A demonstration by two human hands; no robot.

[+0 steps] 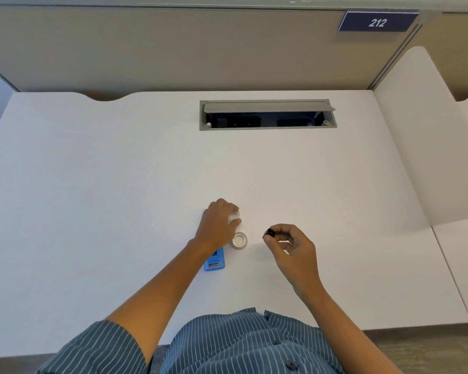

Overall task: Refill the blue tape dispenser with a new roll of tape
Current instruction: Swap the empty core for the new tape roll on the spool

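The flat blue plastic tape dispenser (214,259) lies low of centre, partly hidden under the left wrist; its inside cannot be made out. A clear tape roll (234,215) is clasped by the left hand (218,222), a small black spindle (270,233) pinched by the right hand (291,248). Another pale ring of tape (239,240) rests between them. Seemingly the spindle must next be pushed squarely through the roll's core.

We see the left hand (218,224) closed around a clear tape roll (234,215) near the middle of the white worktop (92,184). Just beside it, a second tape roll (239,240) lies flat. The blue tape dispenser (215,261) rests partly under the left wrist, toward the near edge. The right hand (291,247) pinches a small black piece (270,233).
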